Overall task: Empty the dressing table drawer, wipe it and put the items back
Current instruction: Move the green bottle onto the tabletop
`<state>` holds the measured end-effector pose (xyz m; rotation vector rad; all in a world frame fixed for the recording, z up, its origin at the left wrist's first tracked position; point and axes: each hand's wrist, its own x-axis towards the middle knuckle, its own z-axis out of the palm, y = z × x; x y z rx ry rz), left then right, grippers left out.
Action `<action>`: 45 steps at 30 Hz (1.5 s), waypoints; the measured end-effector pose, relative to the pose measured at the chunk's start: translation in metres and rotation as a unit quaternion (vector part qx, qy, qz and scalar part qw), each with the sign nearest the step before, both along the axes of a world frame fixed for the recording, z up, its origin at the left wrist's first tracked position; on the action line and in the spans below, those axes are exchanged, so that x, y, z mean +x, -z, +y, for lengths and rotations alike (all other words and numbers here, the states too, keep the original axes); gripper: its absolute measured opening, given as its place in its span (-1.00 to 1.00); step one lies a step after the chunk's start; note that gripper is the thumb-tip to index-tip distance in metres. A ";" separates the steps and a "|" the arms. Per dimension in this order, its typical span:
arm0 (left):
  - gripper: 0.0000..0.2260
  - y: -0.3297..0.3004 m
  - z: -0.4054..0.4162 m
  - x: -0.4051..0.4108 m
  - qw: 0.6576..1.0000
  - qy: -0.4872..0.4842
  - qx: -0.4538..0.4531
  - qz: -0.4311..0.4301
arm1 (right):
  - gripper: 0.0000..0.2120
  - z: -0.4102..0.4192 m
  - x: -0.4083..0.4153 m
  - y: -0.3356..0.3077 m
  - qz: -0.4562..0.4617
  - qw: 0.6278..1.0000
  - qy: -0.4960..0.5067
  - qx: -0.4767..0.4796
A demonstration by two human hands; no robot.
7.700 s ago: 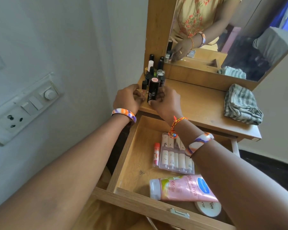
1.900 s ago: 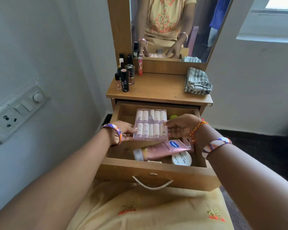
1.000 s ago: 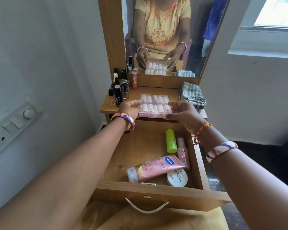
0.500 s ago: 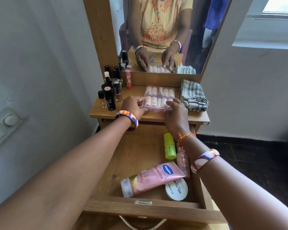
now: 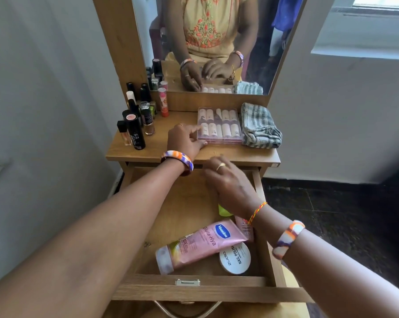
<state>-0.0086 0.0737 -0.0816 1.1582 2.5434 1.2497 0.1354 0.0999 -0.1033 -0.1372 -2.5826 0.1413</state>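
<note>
the emptying step is in hand: the clear case of small bottles (image 5: 219, 126) lies on the tabletop (image 5: 177, 148) beside the striped cloth (image 5: 259, 127), the left hand (image 5: 185, 140) touches its edge with loosely bent fingers, the right hand (image 5: 231, 184) hovers with fingers spread over the open drawer (image 5: 193, 292), and next it probably must grip the pink tube (image 5: 200, 245).

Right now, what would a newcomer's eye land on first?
The two hands: the left hand touches the clear case of small bottles on the tabletop, the right hand hovers over the open drawer. Next, the pink Vaseline tube lying in it.
</note>
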 end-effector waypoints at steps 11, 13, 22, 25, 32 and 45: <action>-0.85 0.026 -0.069 0.026 0.985 0.085 0.087 0.121 | -0.65 -0.014 -0.004 0.036 -0.330 0.904 0.260 -0.081; -0.86 0.028 -0.081 0.028 0.992 0.108 0.022 0.063 | -0.66 -0.014 -0.011 0.038 -0.333 0.894 0.278 -0.108; -0.69 0.019 -0.097 0.012 0.915 0.190 -0.328 -0.142 | -0.60 -0.015 -0.015 0.018 -0.228 0.862 0.267 -0.367; -0.68 0.017 -0.100 0.009 0.883 0.225 -0.362 -0.196 | -0.43 -0.014 -0.016 0.001 -0.171 0.848 0.212 -0.455; -0.79 -0.014 -0.094 0.010 0.955 0.152 -0.109 -0.228 | -0.43 -0.016 -0.031 -0.048 0.046 0.816 0.079 -0.571; -0.77 -0.011 -0.035 -0.023 0.991 -0.042 -0.122 -0.031 | -0.53 0.012 -0.093 -0.039 0.049 0.861 0.188 -0.471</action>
